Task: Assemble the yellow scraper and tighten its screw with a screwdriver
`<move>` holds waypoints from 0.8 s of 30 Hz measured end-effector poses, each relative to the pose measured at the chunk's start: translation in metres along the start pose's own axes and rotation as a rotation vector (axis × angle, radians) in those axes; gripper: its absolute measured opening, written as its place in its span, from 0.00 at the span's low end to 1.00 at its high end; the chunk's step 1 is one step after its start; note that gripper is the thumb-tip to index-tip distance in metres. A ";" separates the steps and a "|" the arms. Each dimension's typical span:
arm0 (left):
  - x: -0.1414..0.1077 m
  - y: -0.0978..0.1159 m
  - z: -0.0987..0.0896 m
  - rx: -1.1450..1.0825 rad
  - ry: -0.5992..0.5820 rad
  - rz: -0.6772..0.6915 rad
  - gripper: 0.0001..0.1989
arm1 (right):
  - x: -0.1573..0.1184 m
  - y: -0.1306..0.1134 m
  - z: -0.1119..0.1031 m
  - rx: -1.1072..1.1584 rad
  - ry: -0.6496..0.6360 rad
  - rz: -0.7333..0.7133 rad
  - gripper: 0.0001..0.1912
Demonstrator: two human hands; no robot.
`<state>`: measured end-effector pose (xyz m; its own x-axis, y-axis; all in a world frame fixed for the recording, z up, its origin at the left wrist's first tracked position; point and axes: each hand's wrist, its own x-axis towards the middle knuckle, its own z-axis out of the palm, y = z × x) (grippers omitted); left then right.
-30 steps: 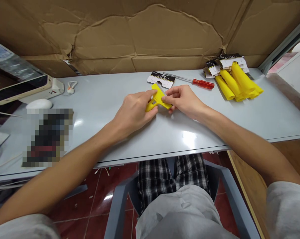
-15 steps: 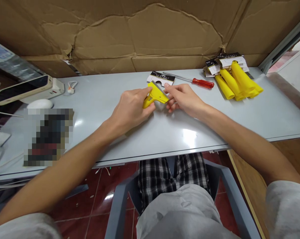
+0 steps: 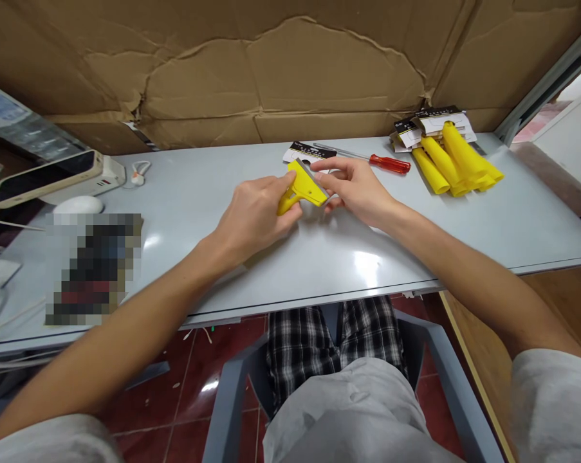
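A yellow scraper (image 3: 306,186) with a metal blade along its wide edge is held up over the table. My left hand (image 3: 258,209) is closed round its short handle, thumb and fingers on either side. My right hand (image 3: 355,186) is at the blade edge, fingers apart and slightly bent, the fingertips at or very near the metal; exact contact is hard to make out. Just behind the scraper lies a black and white card (image 3: 302,152), partly covered. A screwdriver (image 3: 390,164) with a red handle rests beyond my right hand.
Several yellow handles with cards (image 3: 457,161) are piled at the back right. On the left are a phone (image 3: 46,180) leaning on a white box, a white mouse (image 3: 78,205), a small cable (image 3: 138,172) and a blurred-out item (image 3: 94,270). Cardboard (image 3: 271,77) stands behind the table.
The scraper has tilted slightly, so more of its flat face shows. My right fingers have shifted along the blade edge and spread a little. My left hand keeps its grip.
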<state>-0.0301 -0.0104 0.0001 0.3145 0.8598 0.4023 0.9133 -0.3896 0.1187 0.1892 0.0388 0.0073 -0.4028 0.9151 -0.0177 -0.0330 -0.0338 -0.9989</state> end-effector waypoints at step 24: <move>0.000 -0.001 0.000 -0.101 -0.011 -0.017 0.24 | -0.002 -0.001 0.004 0.002 0.021 0.044 0.13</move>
<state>-0.0309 -0.0102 -0.0001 0.3026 0.8701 0.3891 0.8881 -0.4056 0.2163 0.1868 0.0357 0.0084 -0.3849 0.9208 -0.0630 -0.0174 -0.0754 -0.9970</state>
